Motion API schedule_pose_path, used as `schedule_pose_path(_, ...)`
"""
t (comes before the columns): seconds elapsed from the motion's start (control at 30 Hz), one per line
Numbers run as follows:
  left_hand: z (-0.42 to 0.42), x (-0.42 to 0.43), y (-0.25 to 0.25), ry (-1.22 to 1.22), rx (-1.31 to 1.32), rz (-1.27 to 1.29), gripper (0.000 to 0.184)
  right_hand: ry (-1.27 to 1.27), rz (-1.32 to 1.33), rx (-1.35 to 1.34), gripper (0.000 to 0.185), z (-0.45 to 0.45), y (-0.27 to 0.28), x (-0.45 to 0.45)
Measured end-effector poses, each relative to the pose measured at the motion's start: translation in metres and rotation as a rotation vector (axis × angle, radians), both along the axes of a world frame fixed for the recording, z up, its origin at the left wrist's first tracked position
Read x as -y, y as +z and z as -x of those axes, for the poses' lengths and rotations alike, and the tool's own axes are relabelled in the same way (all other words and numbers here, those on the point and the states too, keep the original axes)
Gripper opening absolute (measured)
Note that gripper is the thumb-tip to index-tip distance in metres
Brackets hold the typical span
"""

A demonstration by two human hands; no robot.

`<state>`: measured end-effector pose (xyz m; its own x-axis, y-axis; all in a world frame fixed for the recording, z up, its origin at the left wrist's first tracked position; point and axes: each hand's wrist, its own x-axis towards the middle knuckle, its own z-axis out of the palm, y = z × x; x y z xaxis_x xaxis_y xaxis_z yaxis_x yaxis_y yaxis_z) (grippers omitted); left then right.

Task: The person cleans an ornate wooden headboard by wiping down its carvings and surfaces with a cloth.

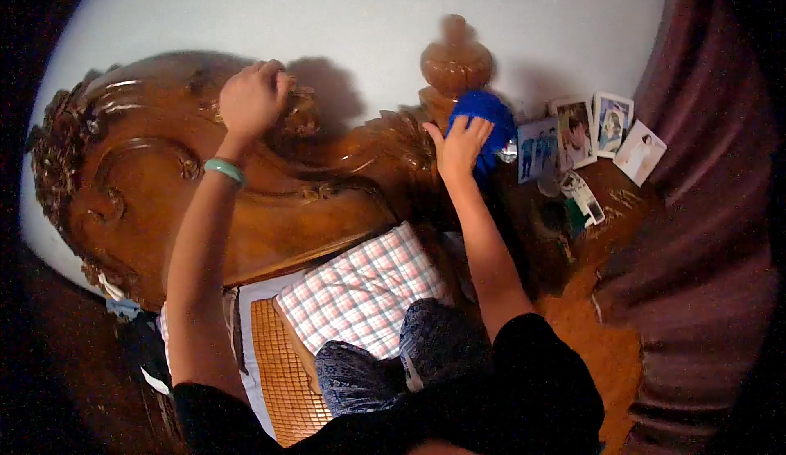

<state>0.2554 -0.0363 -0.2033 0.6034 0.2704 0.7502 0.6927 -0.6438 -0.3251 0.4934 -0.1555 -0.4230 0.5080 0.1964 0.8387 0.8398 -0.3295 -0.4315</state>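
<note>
Touching blue cloth (485,104), the right hand (461,152) spreads fingers (473,131) slightly; the left hand (251,104) curls at the headboard (155,172), grip unclear.

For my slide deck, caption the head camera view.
Right hand on a blue cloth, left hand at the carved wooden headboard, plaid pillow below.

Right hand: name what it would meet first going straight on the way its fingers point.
The right hand would first meet the blue cloth at its fingers; beyond that, probably the rounded wooden finial, though depth is unclear.
</note>
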Motion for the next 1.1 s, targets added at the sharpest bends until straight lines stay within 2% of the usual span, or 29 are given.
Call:
schedule_pose_path(0.03, 0.000, 0.002, 0.001, 0.042, -0.028, 0.053, 0.022, 0.011, -0.052, 0.057, 0.055, -0.002, 0.000, 0.001)
schedule_pose_path(0.13, 0.002, -0.009, -0.002, -0.069, -0.003, 0.057, 0.024, 0.037, -0.021, 0.097, 0.035, 0.001, -0.023, -0.003)
schedule_pose_path(0.2, 0.004, -0.007, -0.001, 0.012, -0.020, 0.077, 0.027, 0.130, 0.065, 0.095, 0.021, 0.002, -0.044, -0.002)
schedule_pose_path(0.23, 0.005, 0.000, -0.003, -0.124, 0.087, -0.026, 0.022, 0.175, 0.072, 0.080, 0.017, 0.001, -0.049, -0.005)
schedule_pose_path(0.3, 0.007, -0.011, -0.008, -0.143, 0.112, 0.012, 0.021, 0.223, 0.016, 0.091, 0.012, -0.005, -0.057, -0.007)
schedule_pose_path(0.33, 0.013, 0.004, -0.003, -0.116, 0.118, -0.038, 0.021, 0.227, -0.053, 0.119, 0.013, -0.004, -0.055, -0.012)
schedule_pose_path(0.37, 0.014, -0.013, -0.009, -0.066, 0.063, 0.027, 0.021, 0.223, -0.202, 0.201, 0.016, 0.007, -0.023, -0.002)
schedule_pose_path(0.4, 0.017, -0.001, -0.006, -0.146, 0.119, -0.054, 0.021, 0.211, -0.342, 0.271, 0.020, 0.014, 0.009, 0.009)
schedule_pose_path(0.47, 0.026, 0.019, 0.000, -0.114, 0.102, -0.063, 0.020, 0.042, -0.200, 0.200, 0.028, 0.000, 0.015, 0.004)
schedule_pose_path(0.53, 0.035, 0.014, -0.001, -0.097, 0.090, -0.078, 0.021, 0.288, -0.357, -0.141, 0.036, 0.012, 0.083, 0.023)
schedule_pose_path(0.6, 0.029, 0.006, -0.004, -0.115, 0.066, -0.059, 0.023, 0.268, -0.191, -0.479, 0.049, -0.004, 0.116, 0.016)
schedule_pose_path(0.63, 0.033, 0.010, -0.004, -0.097, 0.071, -0.058, 0.023, 0.254, -0.192, -0.473, 0.049, -0.013, 0.126, 0.018)
schedule_pose_path(0.7, 0.035, 0.015, 0.000, -0.048, 0.054, -0.037, 0.022, 0.299, -0.011, -0.191, 0.066, -0.039, 0.145, 0.021)
schedule_pose_path(0.73, 0.034, 0.013, -0.002, -0.061, 0.060, -0.027, 0.022, 0.561, 0.101, -0.219, 0.070, -0.062, 0.158, 0.024)
schedule_pose_path(0.8, 0.031, 0.008, -0.002, -0.138, 0.105, -0.152, 0.019, 1.075, 0.302, -0.364, 0.058, -0.120, 0.167, -0.004)
schedule_pose_path(0.83, 0.031, 0.006, -0.003, -0.141, 0.110, -0.141, 0.019, 1.061, 0.316, -0.370, 0.058, -0.124, 0.176, -0.013)
schedule_pose_path(0.9, 0.029, 0.002, -0.002, -0.144, 0.110, -0.137, 0.020, 1.327, 0.583, -0.392, 0.053, -0.131, 0.192, -0.021)
schedule_pose_path(1.0, 0.029, 0.001, -0.004, -0.147, 0.119, -0.103, 0.022, 1.231, 0.430, -0.384, 0.049, -0.120, 0.183, -0.020)
schedule_pose_path(1.03, 0.030, 0.000, -0.004, -0.147, 0.119, -0.063, 0.024, 1.076, 0.354, -0.344, 0.052, -0.112, 0.179, -0.014)
schedule_pose_path(1.07, 0.029, 0.004, -0.001, -0.157, 0.119, -0.066, 0.024, 1.067, 0.349, -0.343, 0.052, -0.107, 0.174, -0.009)
schedule_pose_path(1.1, 0.028, 0.010, 0.001, -0.098, 0.105, 0.046, 0.023, 0.924, 0.248, -0.289, 0.053, -0.103, 0.168, -0.008)
